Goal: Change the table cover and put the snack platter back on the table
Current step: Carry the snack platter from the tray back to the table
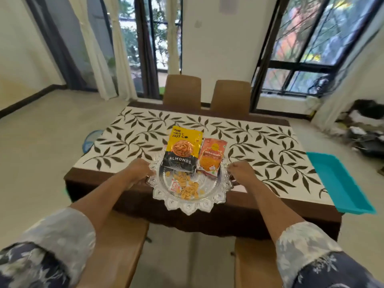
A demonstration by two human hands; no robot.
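One snack platter [188, 207], silvery with a scalloped rim, sits at the near edge of the table [280, 217], partly over the leaf-printed table cover [259, 146] and partly out past the table's dark brown near side; whether it rests there or is held just above cannot be told. It carries two packets leaning on its far rim: a yellow-and-black almonds packet [182, 150] and, touching it on the right, an orange packet [212, 156]. A scatter of loose yellow snack pieces [188, 187] lies in its bowl, with one small white sachet [175, 186] just beside them. Two hands hold the platter. The left hand [138, 169] is at the left rim with its fingers curled round the edge. The right hand [242, 170] is at the right rim, fingers curled and bunched together on it; blur hides the fingertips. Both forearms come out of rolled, patterned sleeves. There are four brown chairs: two at the far side [182, 90] [230, 94] and two at the near side [116, 246] [255, 265]. One teal tray [340, 183] lies along the table's right edge, overhanging it.
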